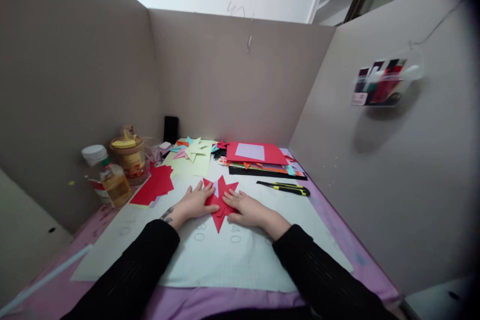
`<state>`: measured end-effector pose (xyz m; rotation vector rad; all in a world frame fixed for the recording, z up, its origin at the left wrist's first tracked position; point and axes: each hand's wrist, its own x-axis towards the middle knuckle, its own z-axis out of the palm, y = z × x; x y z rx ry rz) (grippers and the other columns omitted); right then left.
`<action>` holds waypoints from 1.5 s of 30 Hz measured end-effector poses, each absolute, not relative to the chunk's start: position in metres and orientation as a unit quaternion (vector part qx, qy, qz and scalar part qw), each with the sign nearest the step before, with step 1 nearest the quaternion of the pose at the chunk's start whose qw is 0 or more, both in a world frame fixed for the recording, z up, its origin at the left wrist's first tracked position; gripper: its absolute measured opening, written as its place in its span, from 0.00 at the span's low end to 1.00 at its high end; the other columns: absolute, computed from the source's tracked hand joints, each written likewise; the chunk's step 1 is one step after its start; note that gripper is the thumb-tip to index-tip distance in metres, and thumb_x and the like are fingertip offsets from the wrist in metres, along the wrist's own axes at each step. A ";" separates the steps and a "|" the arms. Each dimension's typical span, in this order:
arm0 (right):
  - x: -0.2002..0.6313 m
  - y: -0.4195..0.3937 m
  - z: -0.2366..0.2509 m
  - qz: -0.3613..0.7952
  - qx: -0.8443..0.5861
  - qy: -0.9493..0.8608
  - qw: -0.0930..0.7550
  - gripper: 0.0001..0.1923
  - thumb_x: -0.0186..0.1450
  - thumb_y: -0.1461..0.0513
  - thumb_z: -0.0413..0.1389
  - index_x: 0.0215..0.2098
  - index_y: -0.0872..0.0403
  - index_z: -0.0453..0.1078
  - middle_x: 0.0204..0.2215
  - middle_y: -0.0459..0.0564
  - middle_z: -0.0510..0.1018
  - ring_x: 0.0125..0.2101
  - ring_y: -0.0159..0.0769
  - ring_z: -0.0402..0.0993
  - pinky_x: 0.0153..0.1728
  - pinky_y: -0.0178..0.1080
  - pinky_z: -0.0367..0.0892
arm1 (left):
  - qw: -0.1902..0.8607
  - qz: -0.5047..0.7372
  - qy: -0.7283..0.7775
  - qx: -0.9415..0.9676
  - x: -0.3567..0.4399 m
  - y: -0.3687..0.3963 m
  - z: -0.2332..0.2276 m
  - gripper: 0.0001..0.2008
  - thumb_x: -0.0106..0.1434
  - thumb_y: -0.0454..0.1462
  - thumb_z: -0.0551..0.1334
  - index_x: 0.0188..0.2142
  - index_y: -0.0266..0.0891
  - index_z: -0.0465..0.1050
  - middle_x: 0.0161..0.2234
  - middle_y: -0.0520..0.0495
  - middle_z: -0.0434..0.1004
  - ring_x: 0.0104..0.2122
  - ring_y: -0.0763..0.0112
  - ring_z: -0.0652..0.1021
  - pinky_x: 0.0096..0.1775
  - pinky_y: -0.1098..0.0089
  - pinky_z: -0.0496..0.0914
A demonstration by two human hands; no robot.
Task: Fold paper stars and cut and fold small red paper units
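On table, cutting mat (225, 260): red paper star (220, 202), pinned flat between left hand (195, 203) and right hand (247, 208); both grips spread, fingers pressing its edges.

My left hand (194, 203) lay flat, palm down, just left of the frame's centre, fingers spread and pointing inward. My right hand (245, 208) mirrored it just right of centre, likewise flat, its grip slack. Both forearms, in black sleeves, ran in from the lower corners.

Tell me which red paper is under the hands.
The pointed red star, pressed on the cutting mat by both hands; the other red sheets lie farther back.
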<state>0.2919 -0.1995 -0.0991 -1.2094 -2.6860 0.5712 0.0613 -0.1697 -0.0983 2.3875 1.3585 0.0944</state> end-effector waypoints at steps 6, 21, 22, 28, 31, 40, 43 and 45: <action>0.291 -0.207 -0.102 0.182 -0.387 -0.903 0.033 0.37 0.62 0.48 0.53 0.65 0.47 0.48 0.66 0.55 0.43 0.65 0.54 0.35 0.61 0.55 0.42 | 0.171 -0.015 0.496 0.851 0.071 -0.177 -0.093 0.43 0.57 0.56 0.54 0.66 0.41 0.43 0.67 0.40 0.38 0.65 0.42 0.40 0.56 0.34 0.42; 0.283 -0.211 -0.100 0.200 -0.411 -0.888 0.055 0.39 0.58 0.43 0.55 0.63 0.46 0.54 0.65 0.57 0.51 0.64 0.57 0.41 0.59 0.61 0.38 | 0.123 -0.041 0.531 0.837 0.080 -0.189 -0.093 0.47 0.55 0.63 0.47 0.67 0.41 0.40 0.67 0.39 0.33 0.64 0.36 0.38 0.54 0.31 0.38; 0.284 -0.208 -0.099 0.219 -0.405 -0.883 0.084 0.39 0.58 0.45 0.56 0.63 0.48 0.55 0.64 0.57 0.54 0.63 0.56 0.45 0.59 0.59 0.42 | 0.126 -0.034 0.531 0.837 0.079 -0.189 -0.094 0.48 0.55 0.64 0.47 0.67 0.42 0.40 0.67 0.39 0.32 0.64 0.36 0.38 0.54 0.31 0.38; 0.304 -0.185 -0.102 0.322 -0.562 -0.670 0.363 0.30 0.61 0.50 0.54 0.58 0.53 0.58 0.54 0.59 0.67 0.49 0.44 0.69 0.46 0.45 0.66 | 0.213 0.055 0.541 0.812 0.067 -0.183 -0.096 0.48 0.56 0.63 0.46 0.67 0.41 0.32 0.67 0.37 0.32 0.65 0.45 0.38 0.57 0.37 0.37; 0.312 -0.177 -0.101 0.417 -0.625 -0.527 0.396 0.24 0.60 0.51 0.56 0.50 0.53 0.60 0.40 0.53 0.74 0.34 0.36 0.74 0.32 0.37 0.69 | 0.253 0.137 0.571 0.769 0.063 -0.179 -0.093 0.41 0.61 0.59 0.42 0.67 0.42 0.34 0.68 0.40 0.33 0.66 0.50 0.40 0.59 0.42 0.41; 0.304 -0.164 -0.092 0.595 -0.573 -0.444 0.348 0.14 0.59 0.54 0.60 0.29 0.57 0.67 0.24 0.50 0.76 0.17 0.28 0.69 0.16 0.30 0.62 | 0.171 0.040 0.561 0.809 0.067 -0.180 -0.107 0.51 0.52 0.62 0.54 0.67 0.39 0.40 0.67 0.33 0.36 0.64 0.41 0.38 0.57 0.39 0.38; 0.301 -0.163 -0.094 0.615 -0.555 -0.431 0.358 0.13 0.60 0.56 0.59 0.29 0.59 0.70 0.26 0.53 0.78 0.20 0.30 0.72 0.20 0.31 0.66 | 0.164 0.037 0.560 0.811 0.067 -0.180 -0.109 0.50 0.53 0.62 0.53 0.67 0.38 0.40 0.67 0.33 0.37 0.65 0.41 0.39 0.57 0.38 0.38; 0.300 -0.165 -0.095 0.623 -0.542 -0.424 0.372 0.10 0.60 0.58 0.59 0.31 0.59 0.71 0.27 0.54 0.80 0.25 0.33 0.75 0.27 0.34 0.71 | 0.169 0.045 0.562 0.808 0.066 -0.181 -0.108 0.52 0.53 0.63 0.52 0.67 0.37 0.37 0.67 0.33 0.37 0.65 0.41 0.39 0.57 0.39 0.38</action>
